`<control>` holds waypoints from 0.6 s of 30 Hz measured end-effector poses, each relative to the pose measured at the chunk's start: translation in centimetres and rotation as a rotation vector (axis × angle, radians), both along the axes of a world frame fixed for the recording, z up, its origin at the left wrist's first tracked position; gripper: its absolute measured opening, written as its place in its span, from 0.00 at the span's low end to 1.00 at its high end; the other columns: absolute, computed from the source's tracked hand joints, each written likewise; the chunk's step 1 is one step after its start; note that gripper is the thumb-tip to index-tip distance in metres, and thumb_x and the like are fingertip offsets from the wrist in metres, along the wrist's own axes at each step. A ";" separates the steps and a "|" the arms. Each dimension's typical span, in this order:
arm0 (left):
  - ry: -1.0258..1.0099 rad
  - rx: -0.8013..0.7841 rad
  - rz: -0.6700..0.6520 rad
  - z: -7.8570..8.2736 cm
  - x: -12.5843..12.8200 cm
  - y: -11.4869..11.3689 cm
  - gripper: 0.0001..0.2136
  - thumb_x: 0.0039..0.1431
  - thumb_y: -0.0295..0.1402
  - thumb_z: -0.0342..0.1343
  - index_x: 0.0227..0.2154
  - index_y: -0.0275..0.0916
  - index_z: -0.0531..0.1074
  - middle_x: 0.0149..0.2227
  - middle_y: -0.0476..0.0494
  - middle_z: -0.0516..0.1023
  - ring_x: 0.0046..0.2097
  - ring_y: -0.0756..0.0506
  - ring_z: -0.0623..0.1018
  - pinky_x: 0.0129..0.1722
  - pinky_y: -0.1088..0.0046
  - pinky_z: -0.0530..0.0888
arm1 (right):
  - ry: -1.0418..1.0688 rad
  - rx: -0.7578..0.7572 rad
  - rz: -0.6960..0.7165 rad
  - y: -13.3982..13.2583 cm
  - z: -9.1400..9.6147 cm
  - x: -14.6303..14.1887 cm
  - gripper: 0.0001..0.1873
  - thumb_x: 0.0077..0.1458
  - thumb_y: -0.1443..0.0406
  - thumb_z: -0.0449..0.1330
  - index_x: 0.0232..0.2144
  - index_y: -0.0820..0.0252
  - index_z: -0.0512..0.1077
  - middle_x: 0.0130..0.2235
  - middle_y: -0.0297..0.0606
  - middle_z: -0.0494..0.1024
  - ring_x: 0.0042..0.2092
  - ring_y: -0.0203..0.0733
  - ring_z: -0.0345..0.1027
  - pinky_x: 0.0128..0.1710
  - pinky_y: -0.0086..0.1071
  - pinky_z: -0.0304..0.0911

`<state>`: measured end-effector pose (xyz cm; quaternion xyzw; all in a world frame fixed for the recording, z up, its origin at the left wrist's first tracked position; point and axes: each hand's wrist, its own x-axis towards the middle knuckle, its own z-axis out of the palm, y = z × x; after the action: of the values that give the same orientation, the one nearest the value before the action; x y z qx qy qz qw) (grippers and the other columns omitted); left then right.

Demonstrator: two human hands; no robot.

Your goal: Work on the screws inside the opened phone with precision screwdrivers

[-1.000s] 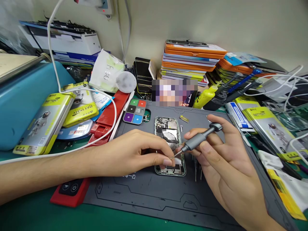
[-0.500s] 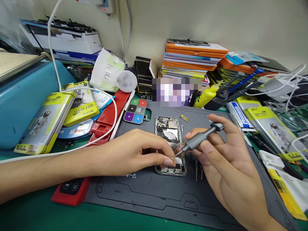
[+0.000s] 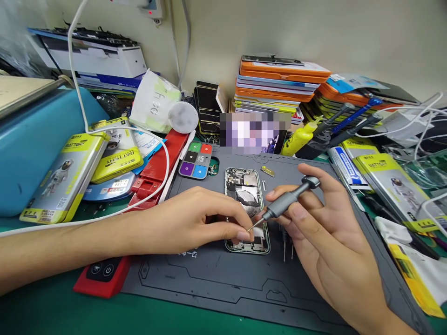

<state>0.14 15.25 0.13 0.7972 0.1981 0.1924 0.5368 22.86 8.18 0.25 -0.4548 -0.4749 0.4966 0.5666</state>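
Note:
Over the lower half of an opened phone (image 3: 248,197), my left hand (image 3: 206,221) reaches in with thumb and forefinger pinched together. The pinch meets the tip of a grey precision screwdriver (image 3: 281,204); whatever small thing may be between those fingertips is hidden. My right hand (image 3: 331,232) grips the screwdriver's handle between thumb and fingers, with the forefinger near its cap end. The shaft points down and left. The phone lies flat, its inner parts exposed, partly covered by my left hand. Thin metal tips (image 3: 288,249) stick out below my right hand, their bodies mostly hidden.
A dark grey work mat (image 3: 209,284) lies under the phone. Beyond sit a coloured square tray (image 3: 195,160) and a small yellow-gold piece (image 3: 267,171). Battery boxes (image 3: 66,177) flank the mat; a white cable (image 3: 167,163) loops above my left forearm.
Both hands and the screwdriver hold almost the same pose. My right forefinger and the screwdriver's cap end have shifted very slightly up and left; the whole view drifts a little.

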 end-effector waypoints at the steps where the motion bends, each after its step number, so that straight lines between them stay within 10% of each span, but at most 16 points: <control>1: -0.001 0.001 -0.002 0.0 0.0 0.0 0.07 0.73 0.35 0.59 0.42 0.39 0.81 0.42 0.49 0.85 0.44 0.51 0.82 0.47 0.79 0.74 | 0.008 -0.004 0.002 0.0 0.0 0.0 0.23 0.68 0.66 0.62 0.62 0.45 0.65 0.43 0.36 0.83 0.44 0.35 0.80 0.45 0.23 0.78; 18: 0.035 -0.004 -0.040 -0.2 0.0 0.1 0.07 0.73 0.35 0.59 0.42 0.38 0.81 0.44 0.51 0.85 0.45 0.53 0.82 0.48 0.83 0.72 | 0.077 -0.032 0.051 0.2 0.0 0.3 0.23 0.69 0.68 0.60 0.63 0.46 0.65 0.44 0.37 0.82 0.44 0.35 0.79 0.43 0.22 0.77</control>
<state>0.09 15.34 -0.08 0.8031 0.1919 0.1669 0.5388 23.13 8.34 0.26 -0.4320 -0.4562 0.5355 0.5644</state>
